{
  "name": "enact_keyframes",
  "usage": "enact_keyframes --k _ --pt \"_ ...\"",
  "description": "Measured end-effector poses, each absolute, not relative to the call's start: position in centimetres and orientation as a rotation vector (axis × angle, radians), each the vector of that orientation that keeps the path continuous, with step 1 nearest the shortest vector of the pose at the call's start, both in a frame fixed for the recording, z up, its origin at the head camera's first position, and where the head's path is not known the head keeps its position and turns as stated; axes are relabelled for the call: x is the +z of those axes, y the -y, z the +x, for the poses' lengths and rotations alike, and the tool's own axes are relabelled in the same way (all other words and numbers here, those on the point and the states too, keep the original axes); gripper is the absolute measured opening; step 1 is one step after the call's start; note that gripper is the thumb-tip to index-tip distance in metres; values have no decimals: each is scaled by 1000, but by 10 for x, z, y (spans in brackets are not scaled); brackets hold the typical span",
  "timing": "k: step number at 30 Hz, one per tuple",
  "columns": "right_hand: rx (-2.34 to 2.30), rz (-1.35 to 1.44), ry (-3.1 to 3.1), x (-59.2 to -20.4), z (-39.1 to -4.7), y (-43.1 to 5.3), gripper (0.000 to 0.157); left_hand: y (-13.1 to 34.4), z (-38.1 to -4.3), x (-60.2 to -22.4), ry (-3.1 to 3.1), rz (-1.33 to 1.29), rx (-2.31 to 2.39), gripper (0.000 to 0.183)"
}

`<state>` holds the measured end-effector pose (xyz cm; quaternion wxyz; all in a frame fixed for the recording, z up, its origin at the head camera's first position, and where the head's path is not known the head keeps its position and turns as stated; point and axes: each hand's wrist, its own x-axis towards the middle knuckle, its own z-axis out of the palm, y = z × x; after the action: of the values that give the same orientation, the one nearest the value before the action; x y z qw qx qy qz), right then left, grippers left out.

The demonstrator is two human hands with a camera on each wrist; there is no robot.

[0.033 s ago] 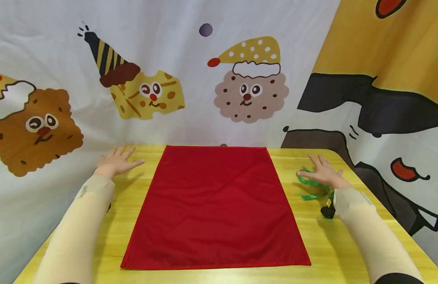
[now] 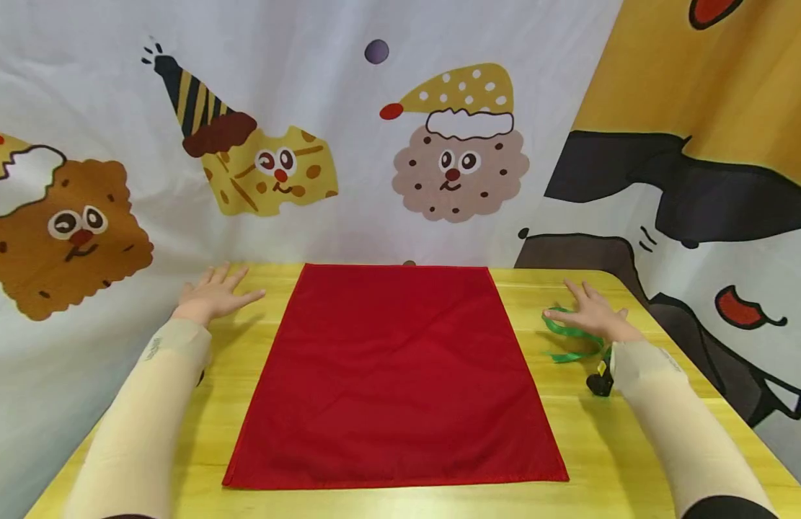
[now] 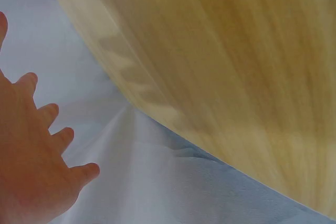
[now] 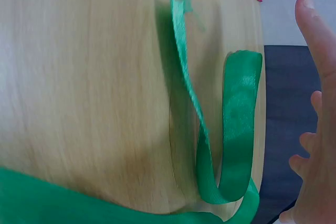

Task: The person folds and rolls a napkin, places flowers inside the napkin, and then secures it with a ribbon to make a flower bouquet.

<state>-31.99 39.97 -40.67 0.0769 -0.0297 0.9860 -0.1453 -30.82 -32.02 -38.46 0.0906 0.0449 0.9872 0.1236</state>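
Note:
A red cloth (image 2: 400, 375) lies flat on the wooden table between my two hands. Left of its far edge, my left hand (image 2: 212, 294) is held over the table with fingers spread, holding nothing. In the left wrist view, the spread fingers of that hand (image 3: 31, 156) show beside the table edge. Over the right side is my right hand (image 2: 595, 317), its fingers extended and its grasp vacant. A curled green ribbon (image 2: 574, 357) lies beneath it. The right wrist view shows this ribbon (image 4: 239, 119) looped on the wood, apart from the hand (image 4: 323, 145).
Close by my right wrist is a small black object with a yellow patch (image 2: 599, 382), partly hidden by the sleeve. The wooden table (image 2: 244, 353) ends at a white curtain (image 2: 361, 231) printed with cartoon figures, which hangs behind it and along its sides.

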Motion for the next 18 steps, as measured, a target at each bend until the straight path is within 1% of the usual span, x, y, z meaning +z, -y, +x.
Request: enact_keyframes --k 11,18 --pt "-425 -137 -3005 -402 -312 -392 106 330 -298 -372 -2954 114 363 96" --pt "-379 -182 -3064 -401 -309 -395 105 328 -294 -374 -2983 133 330 97"
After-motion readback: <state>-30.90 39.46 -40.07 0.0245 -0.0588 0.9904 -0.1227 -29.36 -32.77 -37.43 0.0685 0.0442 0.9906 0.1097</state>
